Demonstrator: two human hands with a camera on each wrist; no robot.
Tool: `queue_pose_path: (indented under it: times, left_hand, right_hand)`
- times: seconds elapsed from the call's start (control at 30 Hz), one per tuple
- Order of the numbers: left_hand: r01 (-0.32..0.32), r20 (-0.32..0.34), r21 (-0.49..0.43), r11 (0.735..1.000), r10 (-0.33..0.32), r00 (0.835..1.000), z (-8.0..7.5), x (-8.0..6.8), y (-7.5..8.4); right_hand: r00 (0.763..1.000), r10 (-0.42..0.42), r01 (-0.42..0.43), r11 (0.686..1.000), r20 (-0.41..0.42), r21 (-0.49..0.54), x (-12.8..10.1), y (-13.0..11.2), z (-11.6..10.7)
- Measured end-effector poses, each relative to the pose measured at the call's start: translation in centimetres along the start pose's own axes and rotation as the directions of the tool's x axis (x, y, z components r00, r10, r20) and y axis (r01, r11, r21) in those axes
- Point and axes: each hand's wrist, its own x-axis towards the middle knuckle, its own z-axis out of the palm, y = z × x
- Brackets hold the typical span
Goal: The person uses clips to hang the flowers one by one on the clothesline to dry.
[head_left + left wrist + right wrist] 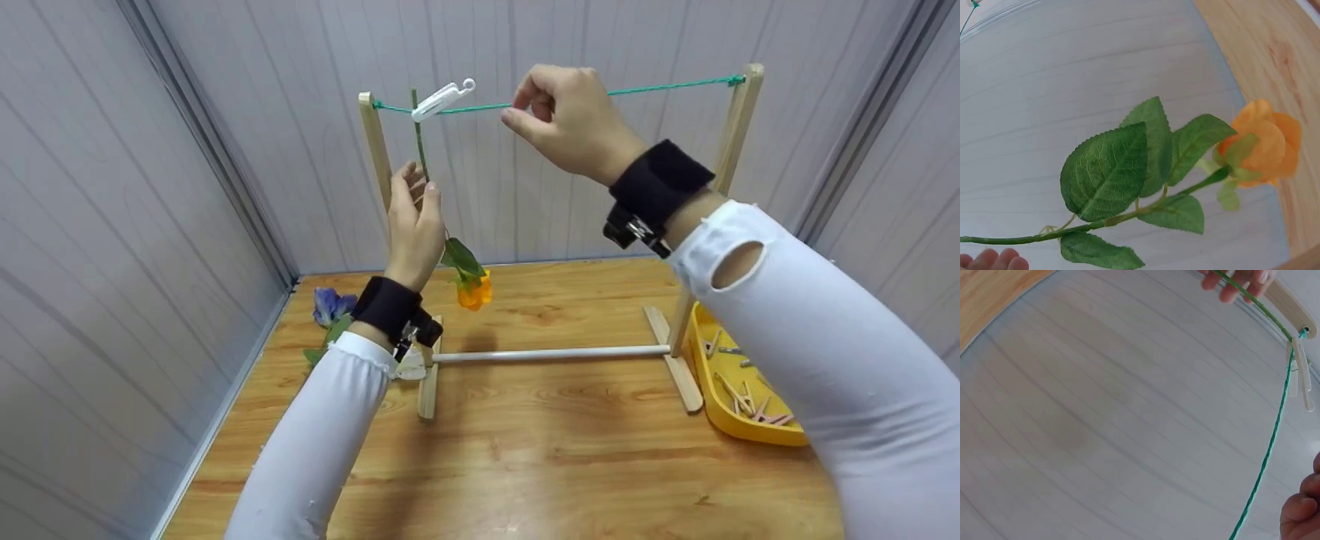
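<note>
The wooden rack (559,225) stands on the wooden table (525,465), a green cord (660,86) stretched between the tops of its two posts. An orange rose (474,291) hangs head-down from that cord, its stem pinned by a white clothespin (442,100) close to the rack's left post. The left hand (414,225) holds the stem partway down, fingers curled around it just beside that post. The right hand (566,124) is up at the cord, further along the rack from the clothespin, thumb and fingertips pinched together at the line; whether they actually clasp the cord cannot be told from the head view. The left wrist view shows what the head view barely resolves: the serrated leaves (1112,169) on the stem and the orange bloom beyond them, with only fingertips (994,260) at the bottom edge. The right wrist view shows the cord running up to the clothespin and the knot at the post. Beside the rack's left foot lies a blue flower (331,306); beside its right foot sits a yellow tray (750,427) of wooden clothespins (746,401), near the table's right edge. In front of the rack the table lies open; grey panel walls close in behind and on both sides.
</note>
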Motion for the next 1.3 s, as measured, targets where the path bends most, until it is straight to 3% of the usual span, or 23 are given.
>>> queue_pose_path:
  times: [0.17, 0.33, 0.63, 0.8, 1.07, 1.2, 1.3]
  left_hand:
    - [-0.115, -0.025, 0.113, 0.987, 0.118, 0.993, -0.4, -1.1, -0.3]
    - [-0.215, -0.061, 0.172, 0.961, 0.228, 0.972, -0.6, -2.4, -0.5]
    - [-0.309, -0.055, 0.236, 0.921, 0.330, 0.942, -0.9, -4.3, -1.3]
    - [-0.348, -0.023, 0.331, 0.877, 0.376, 0.926, -1.1, -5.5, -1.7]
    - [-0.379, 0.098, 0.437, 0.816, 0.376, 0.922, -1.3, -7.7, -2.8]
    - [-0.416, 0.165, 0.453, 0.789, 0.385, 0.908, -1.1, -8.9, -3.5]
    - [-0.440, 0.208, 0.458, 0.773, 0.388, 0.898, -1.1, -9.7, -4.0]
  right_hand:
    - [0.997, -0.053, 0.051, 0.998, 0.060, 0.029, -2.3, 1.8, -0.2]
    - [0.991, -0.053, 0.045, 0.997, 0.124, 0.066, -4.8, 3.5, -0.3]
    - [0.970, -0.053, 0.033, 0.996, 0.239, 0.088, -9.4, 5.8, -1.0]
    - [0.968, -0.038, 0.021, 0.997, 0.247, 0.073, -12.2, 7.1, -1.4]
    - [0.958, -0.006, -0.007, 0.999, 0.286, 0.045, -16.9, 9.3, -2.6]
    - [0.932, 0.048, -0.061, 0.998, 0.358, 0.025, -19.2, 10.6, -3.2]
    - [0.891, 0.116, -0.129, 0.992, 0.439, -0.001, -20.8, 11.6, -3.6]
